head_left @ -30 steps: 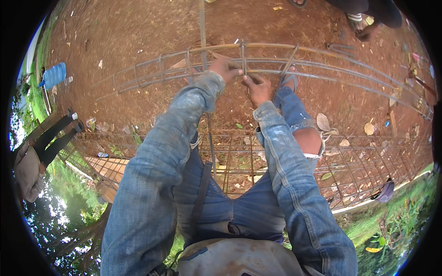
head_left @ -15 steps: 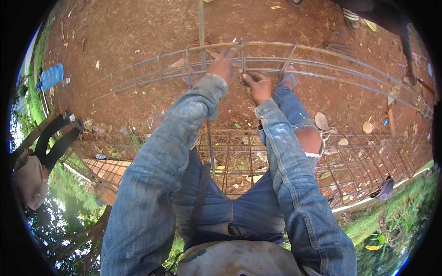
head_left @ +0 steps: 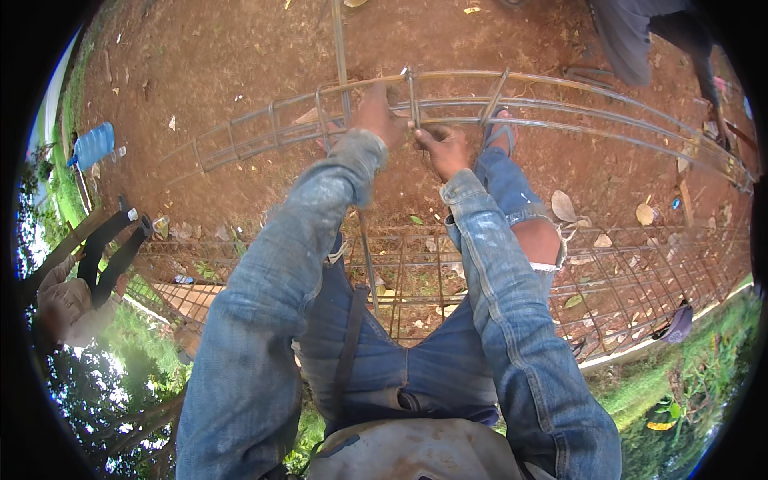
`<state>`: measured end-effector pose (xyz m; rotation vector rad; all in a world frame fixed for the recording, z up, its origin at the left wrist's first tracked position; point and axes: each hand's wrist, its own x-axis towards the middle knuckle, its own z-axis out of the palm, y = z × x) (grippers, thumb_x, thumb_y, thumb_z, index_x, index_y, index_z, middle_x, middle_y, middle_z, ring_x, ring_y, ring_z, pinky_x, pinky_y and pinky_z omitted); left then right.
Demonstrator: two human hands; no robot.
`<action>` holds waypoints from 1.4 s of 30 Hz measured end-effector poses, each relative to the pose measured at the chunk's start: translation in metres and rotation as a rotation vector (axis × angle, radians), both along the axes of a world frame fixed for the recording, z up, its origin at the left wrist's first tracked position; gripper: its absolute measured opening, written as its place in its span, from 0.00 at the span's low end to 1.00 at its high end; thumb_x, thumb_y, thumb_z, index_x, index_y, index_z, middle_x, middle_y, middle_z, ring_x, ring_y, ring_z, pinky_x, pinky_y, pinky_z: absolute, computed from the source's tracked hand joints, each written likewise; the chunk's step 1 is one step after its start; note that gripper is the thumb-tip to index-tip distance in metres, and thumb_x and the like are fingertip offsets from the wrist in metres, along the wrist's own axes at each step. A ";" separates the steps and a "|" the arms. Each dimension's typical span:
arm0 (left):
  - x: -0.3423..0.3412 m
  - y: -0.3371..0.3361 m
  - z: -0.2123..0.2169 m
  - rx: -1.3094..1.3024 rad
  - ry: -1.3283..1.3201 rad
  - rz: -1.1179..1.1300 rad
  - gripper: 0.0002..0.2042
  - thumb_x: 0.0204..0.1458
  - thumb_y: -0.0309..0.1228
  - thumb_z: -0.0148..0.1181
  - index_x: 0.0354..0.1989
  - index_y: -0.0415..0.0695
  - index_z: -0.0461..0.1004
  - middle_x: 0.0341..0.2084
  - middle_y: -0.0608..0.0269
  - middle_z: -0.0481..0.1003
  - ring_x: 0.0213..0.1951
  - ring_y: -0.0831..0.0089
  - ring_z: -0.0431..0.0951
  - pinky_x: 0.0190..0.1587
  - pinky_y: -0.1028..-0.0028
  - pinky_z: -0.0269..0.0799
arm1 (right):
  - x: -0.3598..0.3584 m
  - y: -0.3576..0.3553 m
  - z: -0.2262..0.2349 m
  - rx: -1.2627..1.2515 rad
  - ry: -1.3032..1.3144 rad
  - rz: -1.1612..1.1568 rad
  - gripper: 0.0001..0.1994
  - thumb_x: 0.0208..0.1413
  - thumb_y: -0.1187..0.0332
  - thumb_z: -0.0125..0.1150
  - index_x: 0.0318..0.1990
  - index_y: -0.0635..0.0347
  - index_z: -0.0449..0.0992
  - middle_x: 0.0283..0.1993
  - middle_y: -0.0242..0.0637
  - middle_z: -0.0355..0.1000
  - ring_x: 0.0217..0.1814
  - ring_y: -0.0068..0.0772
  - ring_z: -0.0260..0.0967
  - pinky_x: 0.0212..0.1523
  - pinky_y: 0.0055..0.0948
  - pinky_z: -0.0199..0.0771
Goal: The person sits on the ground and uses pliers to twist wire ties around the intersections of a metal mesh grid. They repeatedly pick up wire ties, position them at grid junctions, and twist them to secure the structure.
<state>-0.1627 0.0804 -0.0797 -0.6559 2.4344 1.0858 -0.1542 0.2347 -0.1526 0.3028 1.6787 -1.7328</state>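
A long rebar cage (head_left: 560, 109) of thin bars, with rectangular steel stirrups around it, stretches across in front of me. My right hand (head_left: 445, 150) reaches a stirrup (head_left: 414, 98) from the near side. Its thumb and forefinger are pinched at that stirrup's lower corner, by the nearest bar. To the left of this stirrup, my left hand (head_left: 378, 112) is at the cage's upper bar. Motion smears its fingers, so whether they grip anything is unclear. Another stirrup (head_left: 320, 110) stands farther left.
Steel mesh (head_left: 640, 272) runs behind my legs. A straight bar (head_left: 339, 48) passes crosswise under the cage. A blue water jug (head_left: 94, 145) lies at left. One person (head_left: 80, 300) is at lower left; another person's grey clothing (head_left: 628, 36) shows at upper right. Dry leaves dot the red soil.
My left hand has drawn slightly left, away from the stirrup's top. The right hand keeps its pinch at the lower corner. More of the upper-right person's clothing has come into view.
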 end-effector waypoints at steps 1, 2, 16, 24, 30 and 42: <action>-0.001 0.004 0.008 -0.031 -0.029 0.018 0.34 0.35 0.27 0.69 0.55 0.46 0.62 0.41 0.52 0.71 0.48 0.57 0.71 0.47 0.65 0.68 | 0.001 -0.001 0.002 -0.016 0.002 -0.008 0.10 0.46 0.70 0.65 0.36 0.66 0.78 0.28 0.36 0.75 0.26 0.21 0.69 0.26 0.22 0.68; -0.005 0.005 0.012 -0.157 -0.013 -0.071 0.34 0.34 0.28 0.69 0.55 0.47 0.62 0.43 0.51 0.69 0.49 0.57 0.70 0.48 0.64 0.67 | 0.000 -0.003 0.004 -0.016 0.007 -0.006 0.10 0.47 0.70 0.65 0.36 0.65 0.78 0.28 0.36 0.75 0.26 0.21 0.69 0.26 0.22 0.67; -0.018 -0.051 -0.092 -0.584 0.248 -0.583 0.14 0.46 0.30 0.56 0.44 0.45 0.72 0.40 0.50 0.71 0.46 0.57 0.71 0.45 0.62 0.70 | -0.002 -0.015 0.002 0.212 0.178 0.357 0.17 0.51 0.62 0.60 0.41 0.69 0.75 0.36 0.41 0.75 0.36 0.31 0.72 0.40 0.29 0.72; 0.019 -0.007 -0.076 -0.261 0.572 -0.438 0.24 0.42 0.28 0.53 0.52 0.41 0.65 0.41 0.51 0.70 0.48 0.57 0.70 0.49 0.61 0.67 | 0.017 0.017 -0.041 -0.010 0.005 0.178 0.18 0.53 0.67 0.58 0.46 0.73 0.69 0.40 0.43 0.71 0.37 0.31 0.71 0.36 0.28 0.74; -0.038 0.009 -0.020 -0.202 0.151 -0.547 0.29 0.42 0.27 0.57 0.57 0.39 0.59 0.52 0.50 0.64 0.52 0.54 0.68 0.54 0.63 0.65 | -0.020 0.029 -0.025 -0.006 0.097 0.099 0.12 0.51 0.72 0.59 0.41 0.70 0.73 0.37 0.39 0.73 0.36 0.30 0.71 0.37 0.29 0.74; -0.007 -0.002 0.000 -0.021 0.217 -0.251 0.30 0.37 0.23 0.62 0.54 0.54 0.64 0.44 0.53 0.65 0.47 0.53 0.70 0.47 0.62 0.69 | -0.008 0.005 0.008 -0.051 0.039 0.069 0.10 0.49 0.72 0.62 0.39 0.66 0.77 0.29 0.33 0.75 0.23 0.19 0.66 0.26 0.21 0.69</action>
